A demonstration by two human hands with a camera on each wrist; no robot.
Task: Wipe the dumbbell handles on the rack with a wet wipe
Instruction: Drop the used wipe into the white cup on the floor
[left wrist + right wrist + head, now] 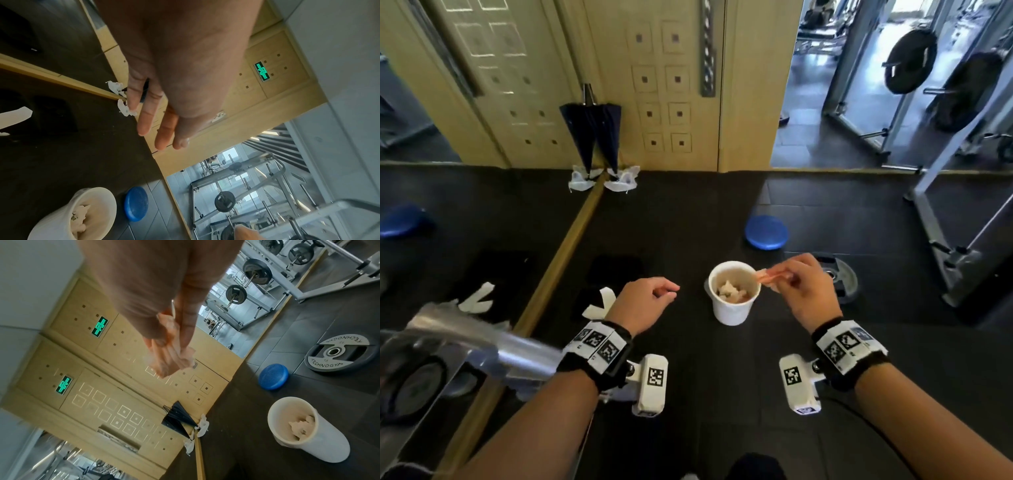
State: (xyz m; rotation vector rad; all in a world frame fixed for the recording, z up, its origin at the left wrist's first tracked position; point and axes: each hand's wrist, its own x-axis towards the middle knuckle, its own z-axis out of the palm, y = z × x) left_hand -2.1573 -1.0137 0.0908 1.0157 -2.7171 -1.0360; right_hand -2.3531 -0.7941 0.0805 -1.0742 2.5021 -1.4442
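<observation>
Right hand (804, 291) pinches crumpled wipe (770, 277) just right of white cup (732, 308); left hand (645, 301) relaxed, empty. Should release over cup centre.

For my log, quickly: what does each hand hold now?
Left hand: open, holds nothing.
Right hand: pinches a crumpled pale-orange wet wipe.

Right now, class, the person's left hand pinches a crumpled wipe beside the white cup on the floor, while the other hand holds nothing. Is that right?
Not quite: the hands are swapped. The right hand pinches the crumpled wipe beside the white cup on the floor, and the left hand holds nothing. The head view shows it; the right wrist view confirms the wipe in the fingers.
</observation>
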